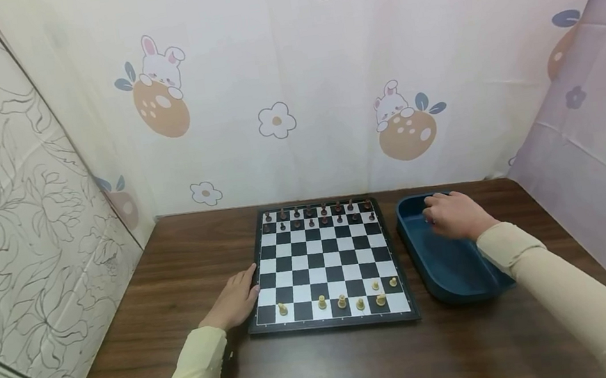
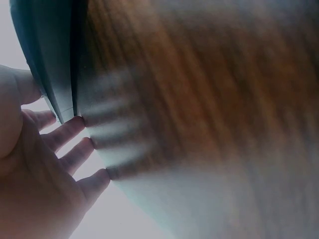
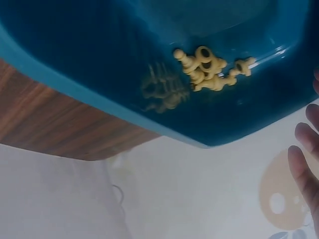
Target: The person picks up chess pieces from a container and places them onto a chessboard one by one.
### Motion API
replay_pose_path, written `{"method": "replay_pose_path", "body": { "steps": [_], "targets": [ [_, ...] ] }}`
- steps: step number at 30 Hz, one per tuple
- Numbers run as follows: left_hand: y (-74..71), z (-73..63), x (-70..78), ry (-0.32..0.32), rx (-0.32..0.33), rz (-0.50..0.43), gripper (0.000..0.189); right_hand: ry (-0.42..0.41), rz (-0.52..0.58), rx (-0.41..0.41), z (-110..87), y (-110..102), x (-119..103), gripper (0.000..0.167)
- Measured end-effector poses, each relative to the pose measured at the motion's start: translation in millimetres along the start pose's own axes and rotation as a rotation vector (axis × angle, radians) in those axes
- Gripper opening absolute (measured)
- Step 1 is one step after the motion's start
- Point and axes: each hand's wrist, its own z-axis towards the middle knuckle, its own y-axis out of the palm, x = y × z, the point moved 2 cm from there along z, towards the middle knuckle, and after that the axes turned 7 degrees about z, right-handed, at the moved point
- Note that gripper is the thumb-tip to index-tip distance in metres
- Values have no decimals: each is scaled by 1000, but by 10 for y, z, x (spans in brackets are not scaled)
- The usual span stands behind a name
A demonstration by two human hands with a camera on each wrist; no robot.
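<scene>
A black-and-white chessboard (image 1: 315, 258) lies on the table. My left hand (image 1: 233, 300) rests at its left edge, thumb and fingertips touching the side, fingers fairly straight in the left wrist view. Dark chess pieces (image 1: 323, 210) fill the two far rows. Several cream chess pieces (image 1: 342, 301) stand on the near rows, mostly to the right. My right hand (image 1: 456, 214) hangs over the far end of a blue tray (image 1: 429, 281). Its fingers (image 3: 299, 167) are loosely bent and apart in the right wrist view, with nothing visible between them. Cream chess pieces (image 3: 207, 69) lie heaped in the tray.
The brown wooden table (image 1: 329, 372) extends in front of the board and to its left. A patterned curtain (image 1: 277, 89) hangs behind the table, and another stretch of it on the right. A floral panel (image 1: 9, 211) stands on the left.
</scene>
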Motion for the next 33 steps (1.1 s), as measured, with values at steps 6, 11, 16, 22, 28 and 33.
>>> {"method": "replay_pose_path", "body": {
  "steps": [6,11,16,22,28,33],
  "targets": [
    [-18,-23,3,-2,0,-1,56,55,-9,-27,-16,65,152,7],
    [-28,-27,-3,20,16,-4,56,67,4,-33,-29,87,228,10],
    [-13,-25,-17,8,13,-8,56,79,38,-40,-42,122,258,15],
    [12,-36,-24,5,15,-9,56,93,48,-36,-37,223,297,9],
    [14,-36,-17,1,16,-8,56,86,24,-16,27,306,275,8],
    [-8,-15,-2,-6,18,-1,56,124,7,-32,78,353,265,10]
  ]
}}
